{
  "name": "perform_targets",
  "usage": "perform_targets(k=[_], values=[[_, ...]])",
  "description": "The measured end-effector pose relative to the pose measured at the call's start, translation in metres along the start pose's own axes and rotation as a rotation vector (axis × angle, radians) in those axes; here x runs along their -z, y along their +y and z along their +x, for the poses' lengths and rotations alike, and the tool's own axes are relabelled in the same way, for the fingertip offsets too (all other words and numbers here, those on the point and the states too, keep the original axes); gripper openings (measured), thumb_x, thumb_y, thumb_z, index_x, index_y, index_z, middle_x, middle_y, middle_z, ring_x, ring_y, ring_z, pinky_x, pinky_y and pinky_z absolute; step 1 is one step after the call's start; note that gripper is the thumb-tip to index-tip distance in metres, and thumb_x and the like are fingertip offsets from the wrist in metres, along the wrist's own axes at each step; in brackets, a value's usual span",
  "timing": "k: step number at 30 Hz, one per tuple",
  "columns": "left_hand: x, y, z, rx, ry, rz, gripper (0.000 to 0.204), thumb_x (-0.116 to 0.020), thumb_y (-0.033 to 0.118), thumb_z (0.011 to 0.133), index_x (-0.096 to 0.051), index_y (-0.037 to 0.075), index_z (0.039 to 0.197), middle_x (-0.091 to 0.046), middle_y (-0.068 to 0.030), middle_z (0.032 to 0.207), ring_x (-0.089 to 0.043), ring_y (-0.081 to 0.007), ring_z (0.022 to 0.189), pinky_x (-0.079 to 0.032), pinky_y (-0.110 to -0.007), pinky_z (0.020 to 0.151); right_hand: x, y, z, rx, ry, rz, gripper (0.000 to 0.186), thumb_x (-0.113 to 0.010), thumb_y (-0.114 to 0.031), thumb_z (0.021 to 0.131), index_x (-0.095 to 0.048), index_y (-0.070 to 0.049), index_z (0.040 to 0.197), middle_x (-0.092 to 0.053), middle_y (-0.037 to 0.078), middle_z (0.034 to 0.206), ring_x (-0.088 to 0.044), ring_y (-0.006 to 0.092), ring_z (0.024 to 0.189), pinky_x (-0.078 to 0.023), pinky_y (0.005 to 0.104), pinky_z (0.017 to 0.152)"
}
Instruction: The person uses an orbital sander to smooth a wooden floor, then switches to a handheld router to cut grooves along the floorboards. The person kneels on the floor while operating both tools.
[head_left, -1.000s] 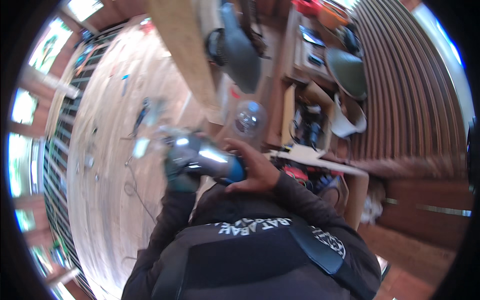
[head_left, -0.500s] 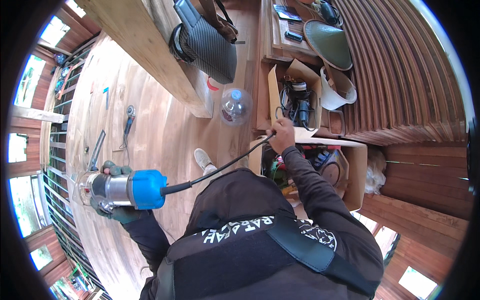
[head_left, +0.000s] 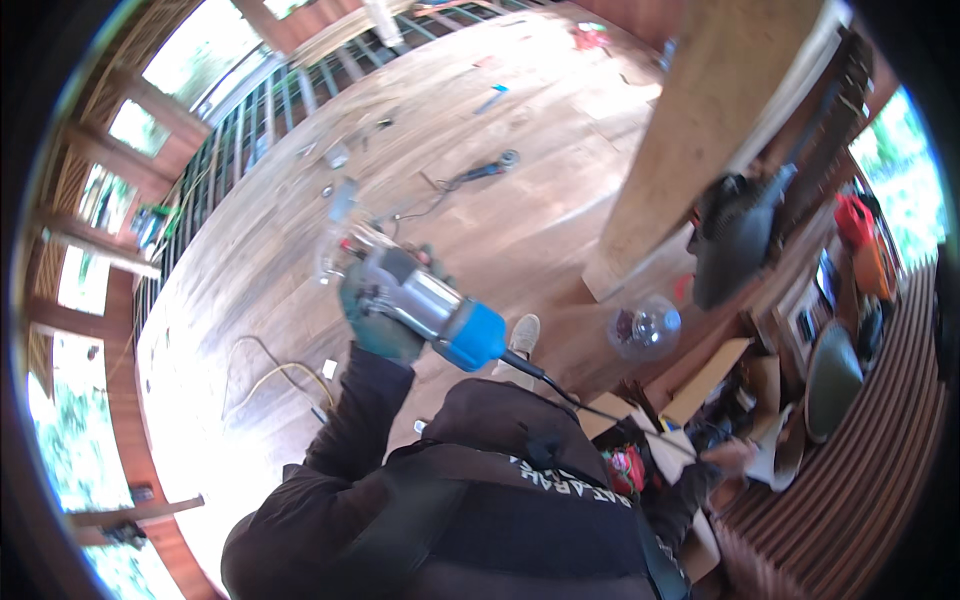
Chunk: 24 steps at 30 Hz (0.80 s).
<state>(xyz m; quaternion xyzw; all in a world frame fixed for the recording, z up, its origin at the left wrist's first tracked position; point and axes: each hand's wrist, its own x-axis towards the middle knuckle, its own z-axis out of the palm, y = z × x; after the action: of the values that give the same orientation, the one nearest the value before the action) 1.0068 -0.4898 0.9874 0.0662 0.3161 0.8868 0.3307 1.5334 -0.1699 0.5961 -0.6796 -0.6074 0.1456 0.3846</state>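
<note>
My left hand (head_left: pixel 385 325), in a dark green glove, grips a trim router (head_left: pixel 423 295) with a silver body, blue cap and clear base. It is tilted, its base pointing up and left. A black cord (head_left: pixel 565 392) runs from the cap down to the right. My right hand (head_left: pixel 728 457), bare and blurred by motion, is closed on that cord beside open cardboard boxes (head_left: pixel 705 380) holding tools and cords. Below the router, my shoe (head_left: pixel 527 335) stands on the wooden floor.
An angle grinder (head_left: pixel 483 172) and small items lie on the floor (head_left: pixel 540 240). A wooden post (head_left: pixel 680 120) rises at right, near a hanging dark bag (head_left: pixel 730 250), a plastic jug (head_left: pixel 640 330) and a green conical hat (head_left: pixel 832 380). Metal railing (head_left: pixel 268 110) borders the floor.
My view has swung left. The router now sits higher and tilted in my left hand. My right hand, still on the cord, has moved right and down in the picture.
</note>
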Motion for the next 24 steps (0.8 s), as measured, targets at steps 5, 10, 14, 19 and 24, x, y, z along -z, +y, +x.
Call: perform_targets(k=[5,10,14,19,24], values=[[0.054,-0.034,-0.023,0.018,0.206,-0.054,0.048,-0.062,0.052,0.097,-0.066,0.008,0.117,-0.07,-0.0163,0.113,-0.071,-0.0359,0.102,-0.059,-0.056,0.094,-0.018,-0.155,-0.042,0.31,-0.213,0.135,0.038,-0.073,-0.008,0.091,-0.062,-0.001,0.126,-0.068,0.011,0.107,-0.07,0.0225,0.092,-0.059,0.0369,0.08],[0.058,-0.039,-0.039,0.127,0.117,-0.322,0.046,-0.062,0.053,0.102,-0.068,0.011,0.118,-0.074,-0.0143,0.111,-0.073,-0.0307,0.103,-0.058,-0.053,0.095,-0.057,-0.298,-0.082,0.537,-0.625,0.362,0.047,-0.075,-0.009,0.091,-0.057,-0.001,0.134,-0.067,0.012,0.113,-0.07,0.0228,0.094,-0.059,0.0359,0.082],[0.036,-0.027,-0.045,0.107,0.075,-0.222,0.048,-0.066,0.059,0.098,-0.068,0.014,0.114,-0.075,-0.0079,0.105,-0.073,-0.0246,0.099,-0.059,-0.045,0.091,-0.043,-0.343,-0.097,0.63,-0.849,0.425,0.054,-0.076,-0.01,0.091,-0.053,0.0,0.139,-0.066,0.013,0.118,-0.069,0.0231,0.094,-0.059,0.0351,0.083],[0.053,-0.033,-0.05,0.131,0.024,-0.307,0.049,-0.065,0.059,0.099,-0.068,0.014,0.118,-0.074,-0.0101,0.109,-0.072,-0.0256,0.103,-0.058,-0.046,0.094,-0.014,-0.333,-0.118,0.609,-1.058,0.386,0.064,-0.078,-0.011,0.091,-0.047,0.0,0.147,-0.065,0.015,0.124,-0.069,0.0234,0.096,-0.058,0.0341,0.084],[0.099,-0.034,-0.024,0.13,-0.157,-0.263,0.052,-0.064,0.055,0.101,-0.065,0.013,0.13,-0.071,-0.013,0.125,-0.07,-0.0312,0.115,-0.055,-0.053,0.103,-0.018,-0.348,-0.159,0.724,-1.25,0.349,0.072,-0.079,-0.013,0.091,-0.043,0.0,0.152,-0.064,0.016,0.129,-0.069,0.0238,0.097,-0.058,0.0336,0.085]])
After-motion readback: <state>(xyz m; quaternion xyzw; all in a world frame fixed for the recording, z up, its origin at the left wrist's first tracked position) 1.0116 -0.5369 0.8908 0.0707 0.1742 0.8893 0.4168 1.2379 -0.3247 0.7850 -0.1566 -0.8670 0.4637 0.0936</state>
